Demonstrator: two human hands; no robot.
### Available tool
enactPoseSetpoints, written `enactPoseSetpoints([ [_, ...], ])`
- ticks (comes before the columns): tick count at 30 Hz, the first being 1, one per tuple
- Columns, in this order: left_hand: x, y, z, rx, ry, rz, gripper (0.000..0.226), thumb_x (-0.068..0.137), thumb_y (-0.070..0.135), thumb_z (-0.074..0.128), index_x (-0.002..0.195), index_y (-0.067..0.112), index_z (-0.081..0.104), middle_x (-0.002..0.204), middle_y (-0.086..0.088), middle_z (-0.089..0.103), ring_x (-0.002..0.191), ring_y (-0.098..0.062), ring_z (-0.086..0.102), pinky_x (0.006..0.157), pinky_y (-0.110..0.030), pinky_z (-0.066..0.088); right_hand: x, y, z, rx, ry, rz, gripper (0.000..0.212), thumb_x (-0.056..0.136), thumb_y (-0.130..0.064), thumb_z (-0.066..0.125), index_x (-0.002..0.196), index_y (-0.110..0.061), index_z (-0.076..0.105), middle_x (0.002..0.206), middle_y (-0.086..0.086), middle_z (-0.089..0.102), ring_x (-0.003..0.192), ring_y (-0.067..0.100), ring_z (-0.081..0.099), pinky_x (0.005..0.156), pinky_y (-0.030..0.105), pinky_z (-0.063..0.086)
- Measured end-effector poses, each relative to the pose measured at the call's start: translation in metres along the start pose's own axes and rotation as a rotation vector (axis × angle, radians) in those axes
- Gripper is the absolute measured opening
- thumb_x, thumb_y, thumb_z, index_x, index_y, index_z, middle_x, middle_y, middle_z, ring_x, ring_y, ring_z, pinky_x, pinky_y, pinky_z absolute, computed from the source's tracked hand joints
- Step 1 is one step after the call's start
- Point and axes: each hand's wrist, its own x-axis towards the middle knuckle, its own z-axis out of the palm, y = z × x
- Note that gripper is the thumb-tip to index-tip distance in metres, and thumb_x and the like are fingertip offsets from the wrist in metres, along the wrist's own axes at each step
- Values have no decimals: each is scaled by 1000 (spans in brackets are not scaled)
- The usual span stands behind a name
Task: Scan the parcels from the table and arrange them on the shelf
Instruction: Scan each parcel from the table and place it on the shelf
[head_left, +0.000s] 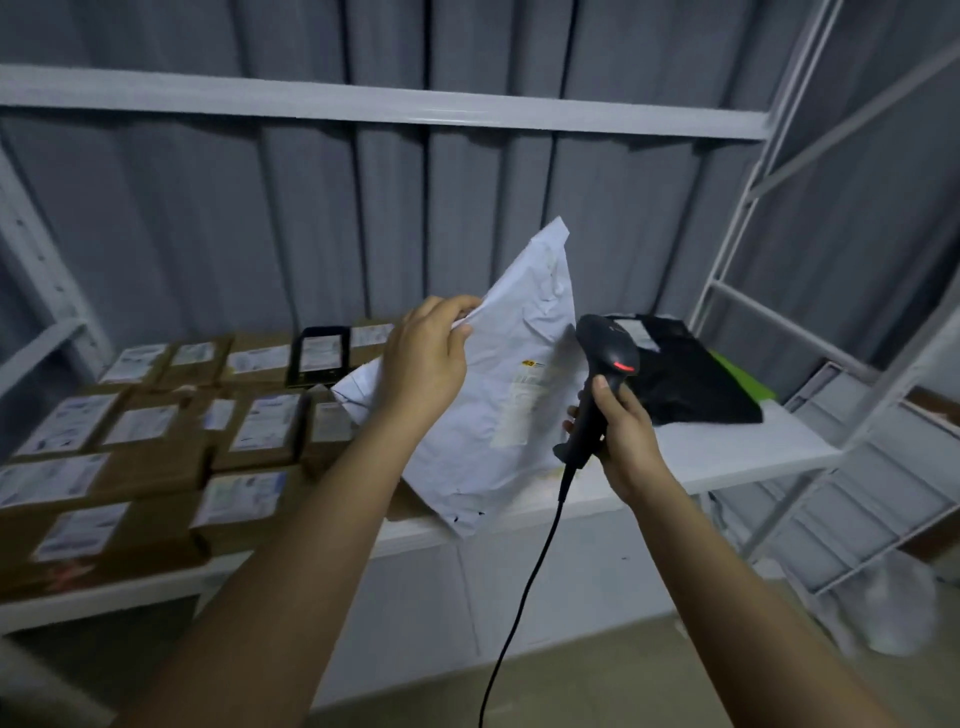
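My left hand (423, 364) pinches the upper left edge of a white plastic mailer parcel (498, 400) and holds it tilted above the white shelf (753, 452). A label shows on the side of the parcel that faces me. My right hand (621, 431) grips the handle of a black barcode scanner (605, 358), just right of the parcel. The scanner's red light is lit, and its black cable hangs down toward the floor.
Several brown cardboard parcels (150, 452) with white labels fill the shelf's left half. A black bag parcel (691, 374) over something green lies at the shelf's right end. Another shelf board (363, 109) runs overhead. White rack frames (857, 467) stand to the right.
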Motion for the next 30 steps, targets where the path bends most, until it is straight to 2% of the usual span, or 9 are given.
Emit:
enactPoseSetpoints([
  [2, 17, 13, 34, -54, -14, -25, 28, 93, 11, 54, 118, 19, 63, 110, 0, 62, 105, -21, 58, 89, -39, 47, 24, -13, -26, 16, 41, -15, 25, 98, -30, 55, 115, -12, 59, 92, 6, 61, 89, 25, 60, 85, 48, 55],
  [4, 34, 24, 63, -107, -23, -30, 28, 93, 10, 54, 118, 18, 63, 110, 0, 62, 105, -20, 58, 91, -38, 47, 46, -25, -47, 41, 68, -25, 17, 98, -30, 55, 106, -16, 61, 88, 3, 61, 87, 24, 60, 88, 46, 53],
  [9, 84, 52, 132, -231, -36, -20, 27, 92, 7, 55, 116, 14, 64, 103, 7, 56, 102, -18, 59, 89, -28, 45, 96, -45, -95, 99, 137, -78, 18, 99, -29, 53, 111, -16, 57, 83, -3, 61, 79, 17, 59, 85, 39, 51],
  [14, 136, 64, 201, -269, -88, 14, 25, 92, 8, 55, 115, 13, 64, 108, 0, 61, 102, -21, 59, 89, -35, 48, 143, -61, -135, 94, 220, -116, 18, 99, -29, 52, 111, -16, 58, 84, -1, 59, 81, 20, 57, 86, 40, 49],
  [18, 173, 64, 262, -269, -187, 25, 26, 92, 11, 56, 118, 16, 60, 108, 0, 62, 104, -23, 57, 91, -41, 47, 182, -67, -160, 43, 279, -107, 29, 99, -30, 53, 122, -14, 57, 93, -1, 62, 91, 23, 60, 83, 38, 52],
  [22, 204, 58, 324, -234, -251, 63, 8, 91, 14, 60, 97, 16, 56, 91, 6, 54, 95, -25, 55, 84, -42, 48, 213, -61, -191, 21, 348, -98, 38, 98, -33, 54, 128, -11, 54, 104, 4, 63, 100, 28, 63, 92, 49, 52],
  [25, 225, 60, 370, -217, -310, 52, 10, 89, 13, 62, 87, 21, 56, 90, 2, 57, 90, -23, 56, 81, -40, 50, 232, -55, -218, 30, 402, -76, 35, 97, -34, 55, 126, -14, 55, 100, 2, 63, 97, 27, 64, 88, 48, 53],
  [30, 258, 56, 451, -91, -348, 28, 8, 90, 15, 60, 96, 19, 57, 99, -5, 61, 98, -30, 54, 87, -46, 47, 276, -50, -256, 21, 395, -64, 34, 98, -33, 53, 127, -15, 55, 99, 0, 63, 90, 23, 64, 83, 43, 55],
])
